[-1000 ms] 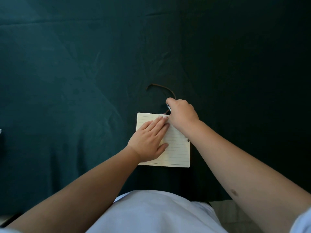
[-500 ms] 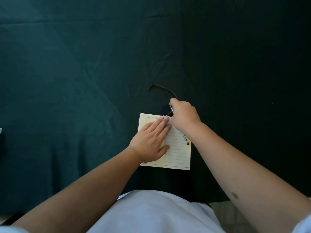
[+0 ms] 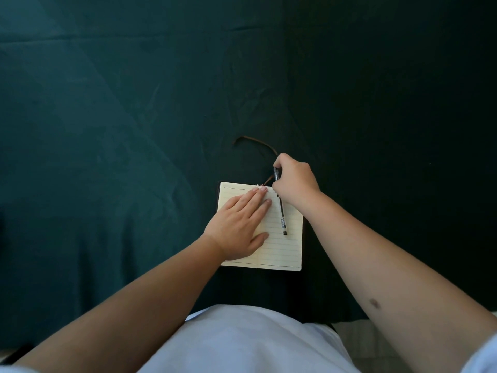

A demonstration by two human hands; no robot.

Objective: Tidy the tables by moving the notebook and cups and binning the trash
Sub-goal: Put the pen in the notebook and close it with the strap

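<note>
An open lined notebook (image 3: 285, 246) lies flat on the dark green tablecloth (image 3: 134, 157), close to my body. My left hand (image 3: 239, 227) rests palm down on its left page, fingers together and stretched toward the top edge. My right hand (image 3: 294, 181) hovers at the notebook's top right corner, closed around the upper end of a black pen (image 3: 281, 216). The pen's lower part lies along the right page. A thin brown ribbon bookmark (image 3: 255, 142) curls out from the notebook's top onto the cloth. No cups or trash are visible.
The dark green cloth covers the whole table and hangs over the near edge by my white shirt (image 3: 242, 340). A pale floor strip (image 3: 357, 335) shows at the lower right.
My right hand has lifted slightly away from the page, so more of the pen now shows on the right page. My left hand stays flat on the notebook.
</note>
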